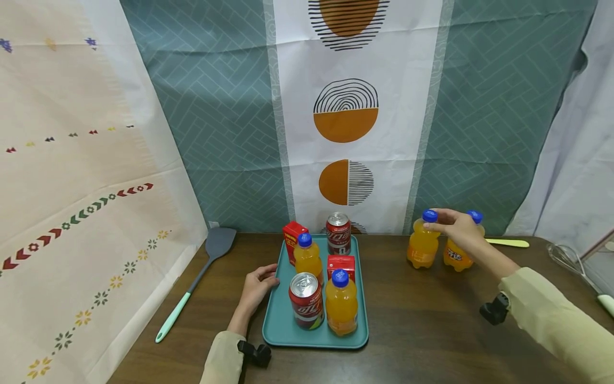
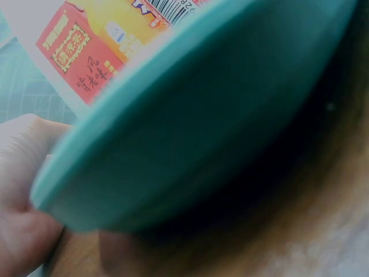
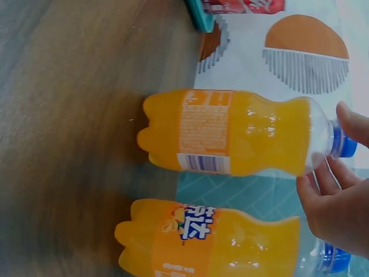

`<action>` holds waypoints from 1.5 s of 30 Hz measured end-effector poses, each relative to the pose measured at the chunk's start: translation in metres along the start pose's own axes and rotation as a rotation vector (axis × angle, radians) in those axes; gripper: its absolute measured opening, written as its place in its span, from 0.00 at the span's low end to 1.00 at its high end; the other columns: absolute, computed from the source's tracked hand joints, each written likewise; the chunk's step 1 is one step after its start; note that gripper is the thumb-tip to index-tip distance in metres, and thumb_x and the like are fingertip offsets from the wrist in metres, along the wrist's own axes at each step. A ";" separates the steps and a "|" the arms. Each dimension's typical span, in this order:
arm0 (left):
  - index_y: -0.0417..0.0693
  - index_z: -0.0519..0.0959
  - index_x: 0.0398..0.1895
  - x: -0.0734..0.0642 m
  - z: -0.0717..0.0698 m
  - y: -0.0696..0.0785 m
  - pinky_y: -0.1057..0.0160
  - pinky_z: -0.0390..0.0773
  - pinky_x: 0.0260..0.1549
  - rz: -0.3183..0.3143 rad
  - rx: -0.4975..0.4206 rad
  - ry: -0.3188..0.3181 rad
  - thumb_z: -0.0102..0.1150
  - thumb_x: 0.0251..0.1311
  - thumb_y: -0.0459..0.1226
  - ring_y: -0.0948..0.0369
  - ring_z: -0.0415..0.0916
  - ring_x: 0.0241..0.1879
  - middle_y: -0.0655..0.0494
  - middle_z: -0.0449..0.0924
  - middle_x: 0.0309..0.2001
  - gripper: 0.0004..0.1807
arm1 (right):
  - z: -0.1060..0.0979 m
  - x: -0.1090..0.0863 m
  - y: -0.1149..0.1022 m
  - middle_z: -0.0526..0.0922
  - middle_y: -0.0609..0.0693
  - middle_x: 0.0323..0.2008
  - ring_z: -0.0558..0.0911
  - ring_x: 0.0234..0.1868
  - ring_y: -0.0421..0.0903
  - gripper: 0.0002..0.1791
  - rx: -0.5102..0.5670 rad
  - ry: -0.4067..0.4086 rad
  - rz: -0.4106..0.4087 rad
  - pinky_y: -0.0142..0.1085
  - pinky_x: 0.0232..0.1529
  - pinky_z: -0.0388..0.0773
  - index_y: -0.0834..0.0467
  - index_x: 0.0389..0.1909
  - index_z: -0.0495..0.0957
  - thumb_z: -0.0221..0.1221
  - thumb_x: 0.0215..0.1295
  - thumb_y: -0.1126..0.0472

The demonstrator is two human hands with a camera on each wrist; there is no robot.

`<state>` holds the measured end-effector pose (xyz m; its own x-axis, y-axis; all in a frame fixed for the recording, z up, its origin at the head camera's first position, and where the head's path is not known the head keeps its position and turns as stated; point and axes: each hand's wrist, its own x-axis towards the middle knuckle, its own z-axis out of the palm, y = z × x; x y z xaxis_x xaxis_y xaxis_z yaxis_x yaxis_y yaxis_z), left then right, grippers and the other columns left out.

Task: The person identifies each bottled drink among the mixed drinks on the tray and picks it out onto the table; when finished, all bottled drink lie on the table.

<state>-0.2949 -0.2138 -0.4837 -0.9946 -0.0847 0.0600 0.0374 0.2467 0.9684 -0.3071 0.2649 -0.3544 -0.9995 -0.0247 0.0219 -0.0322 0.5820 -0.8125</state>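
My left hand (image 1: 258,288) grips the left rim of a teal tray (image 1: 283,333); the left wrist view shows the tray's edge (image 2: 155,156) close up at that hand. On the tray stand two soda cans (image 1: 306,301), two orange soda bottles (image 1: 341,304) with blue caps, and two red drink cartons (image 1: 293,240). To the right of the tray, my right hand (image 1: 455,228) pinches an upright orange soda bottle (image 1: 423,245) at its neck and cap, thumb and fingers on opposite sides in the right wrist view. Another orange soda bottle (image 3: 230,242) stands beside it, partly behind my hand in the head view.
A grey spatula (image 1: 211,253) with a mint handle lies left of the tray. At the right are a yellow-green handle (image 1: 508,242) and a whisk (image 1: 571,261). A patterned cloth (image 1: 230,106) hangs behind the wooden table (image 1: 408,330).
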 end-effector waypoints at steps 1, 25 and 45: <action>0.30 0.77 0.56 -0.002 0.000 0.003 0.78 0.74 0.36 0.001 0.001 -0.005 0.60 0.57 0.26 0.49 0.77 0.51 0.32 0.79 0.54 0.22 | -0.001 0.000 -0.001 0.65 0.71 0.68 0.65 0.67 0.68 0.43 0.006 -0.007 -0.008 0.60 0.66 0.63 0.65 0.72 0.58 0.56 0.67 0.41; 0.32 0.78 0.55 0.002 -0.001 -0.006 0.77 0.75 0.37 0.014 0.009 0.015 0.61 0.55 0.27 0.51 0.78 0.49 0.35 0.80 0.52 0.21 | -0.019 0.003 -0.027 0.64 0.54 0.73 0.54 0.75 0.65 0.42 0.196 0.044 -0.040 0.66 0.71 0.47 0.56 0.75 0.55 0.56 0.66 0.40; 0.26 0.75 0.57 -0.017 -0.003 0.028 0.77 0.74 0.37 0.010 0.003 -0.021 0.57 0.57 0.25 0.44 0.76 0.51 0.29 0.78 0.52 0.22 | 0.034 -0.002 -0.071 0.77 0.39 0.58 0.75 0.48 0.22 0.34 0.309 -0.086 -0.158 0.56 0.73 0.55 0.59 0.69 0.64 0.58 0.68 0.48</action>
<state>-0.2769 -0.2082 -0.4572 -0.9960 -0.0619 0.0640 0.0466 0.2502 0.9671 -0.3021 0.1965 -0.3167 -0.9775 -0.1711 0.1233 -0.1699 0.2927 -0.9410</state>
